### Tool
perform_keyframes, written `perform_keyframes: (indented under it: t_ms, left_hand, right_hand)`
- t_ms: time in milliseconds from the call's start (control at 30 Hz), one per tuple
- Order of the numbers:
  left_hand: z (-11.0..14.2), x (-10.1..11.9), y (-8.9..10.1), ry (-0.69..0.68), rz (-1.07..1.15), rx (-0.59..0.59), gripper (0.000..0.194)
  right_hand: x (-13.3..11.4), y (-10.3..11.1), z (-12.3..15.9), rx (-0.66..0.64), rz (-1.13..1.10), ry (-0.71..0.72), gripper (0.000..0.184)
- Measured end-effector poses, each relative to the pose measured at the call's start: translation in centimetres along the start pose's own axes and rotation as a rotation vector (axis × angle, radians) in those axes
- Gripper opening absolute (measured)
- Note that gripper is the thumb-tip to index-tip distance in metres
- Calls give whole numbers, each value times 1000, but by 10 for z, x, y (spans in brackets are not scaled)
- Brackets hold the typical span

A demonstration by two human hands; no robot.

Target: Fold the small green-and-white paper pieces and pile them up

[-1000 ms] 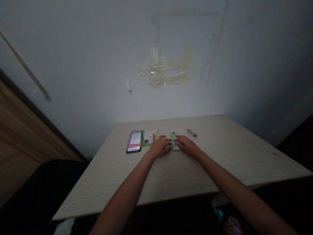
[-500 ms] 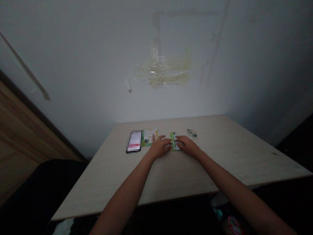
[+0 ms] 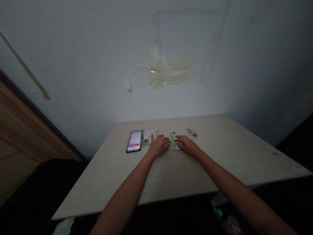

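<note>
A narrow green-and-white folded paper (image 3: 173,144) lies flat on the pale wooden table (image 3: 176,176), between my two hands. My right hand (image 3: 188,145) rests on its right side, fingers stretched over the paper. Just left of the paper, my left hand (image 3: 159,146) lies with fingers apart and holds nothing. Its thumb reaches over the edge of a printed leaflet (image 3: 147,133) in green, white and orange.
Left of the leaflet is a phone (image 3: 134,140) with a blurred screen. A small folded printed piece (image 3: 191,132) sits beyond my right hand. Behind the table rises a wall (image 3: 102,81) with yellowed tape (image 3: 168,78). Dark clutter shows below the front edge.
My left hand's fingertips have drawn slightly left, off the folded paper's edge. The right hand stays on the paper.
</note>
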State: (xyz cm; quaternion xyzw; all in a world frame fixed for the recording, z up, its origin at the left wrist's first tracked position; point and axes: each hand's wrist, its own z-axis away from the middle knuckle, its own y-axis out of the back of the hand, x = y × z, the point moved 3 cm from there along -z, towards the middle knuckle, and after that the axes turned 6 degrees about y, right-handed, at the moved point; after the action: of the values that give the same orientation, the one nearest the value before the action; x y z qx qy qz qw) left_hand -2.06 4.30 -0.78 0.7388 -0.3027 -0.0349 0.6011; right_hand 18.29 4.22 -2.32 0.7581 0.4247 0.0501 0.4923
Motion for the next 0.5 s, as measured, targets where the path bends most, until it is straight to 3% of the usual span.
perform_keyframes:
  t_ms: [500]
  left_hand:
    - [-5, 7, -2, 58, -74, 7, 26]
  right_hand:
    - [-2, 2, 0, 0, -21, -4, 27]
